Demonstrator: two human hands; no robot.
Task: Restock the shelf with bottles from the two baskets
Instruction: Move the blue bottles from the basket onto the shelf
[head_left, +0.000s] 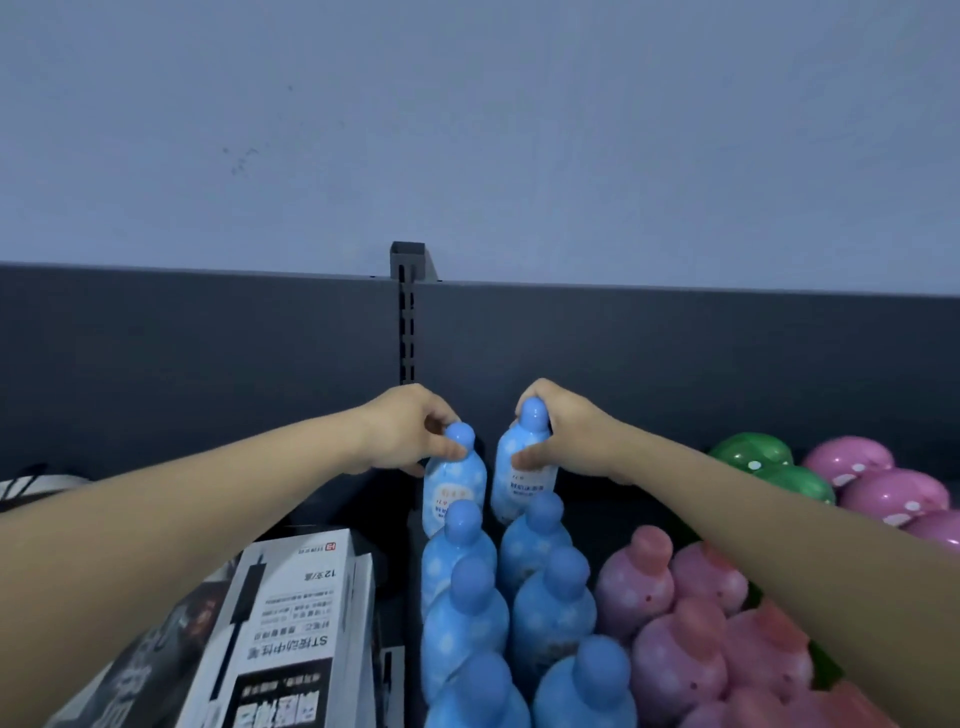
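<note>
Dark shelf (608, 512) flooring is running away from the camera under everything; nearest, at the left, a white printed box (291, 623) is lying flat; beside it two files of blue bottles (467, 613) are standing upright and tightly packed, with pink bottles (691, 623) crowding in on their right. Trouble, as I am judging it, is waiting in that packing; both forearms are reaching over the standing files, so a dipping arm could be clipping a cap and toppling a file like dominoes; a bottle set down tilted against its neighbour could be doing the same.

Farther in, at the head of each file, the left hand (410, 431) is gripping the left blue bottle (452, 488), its fingers (439, 423) curling round the neck just under the cap; the right hand (566, 431) is gripping the right blue bottle (519, 488), fingers wrapping over the cap and thumb lying across the body. Both bottles are near each other but apart; whether their bases are touching the shelf I cannot tell, since nearer bottles are hiding them.

Green round containers (769, 467) are sitting farther right; behind, a grey back panel (208, 364) is rising to a pale wall (467, 130); no basket is showing.
</note>
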